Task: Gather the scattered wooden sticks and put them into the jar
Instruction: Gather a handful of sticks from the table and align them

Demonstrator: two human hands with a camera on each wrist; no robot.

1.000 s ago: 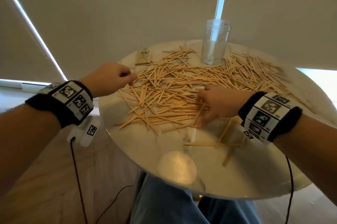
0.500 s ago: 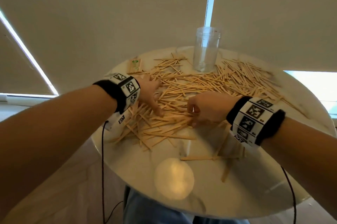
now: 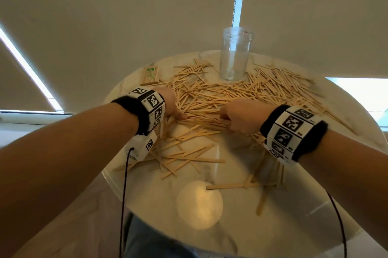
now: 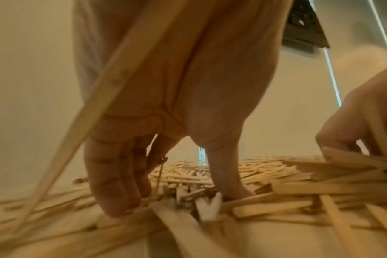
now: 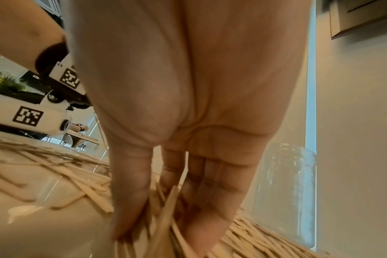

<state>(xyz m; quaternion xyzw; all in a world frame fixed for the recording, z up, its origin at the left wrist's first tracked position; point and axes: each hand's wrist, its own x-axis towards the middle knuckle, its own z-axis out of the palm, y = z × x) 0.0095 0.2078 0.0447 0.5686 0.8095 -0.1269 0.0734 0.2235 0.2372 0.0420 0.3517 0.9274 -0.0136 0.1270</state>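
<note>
Pale wooden sticks (image 3: 210, 98) lie scattered in a thick layer over the round marble table (image 3: 304, 205). A clear jar (image 3: 235, 56) stands upright at the back, with nothing visible inside; the right wrist view shows the jar (image 5: 287, 195) just beyond my fingers. My left hand (image 3: 178, 113) presses down on the pile with straight fingers (image 4: 115, 183) and its thumb set apart. A loose stick (image 4: 95, 113) leans across that view. My right hand (image 3: 227, 123) is curled round a bundle of sticks (image 5: 164, 209), thumb on one side and fingers on the other.
A small paper packet (image 3: 150, 74) lies at the table's back left. Loose sticks (image 3: 231, 186) lie near the front by a bright round reflection (image 3: 199, 205). Cables hang from both wristbands. My knees in jeans (image 3: 151, 241) are under the front edge. Blinds close off the back.
My left hand came in from beyond the table's left edge and now presses on the pile close to my right hand. The right hand has gathered more sticks into its grip.
</note>
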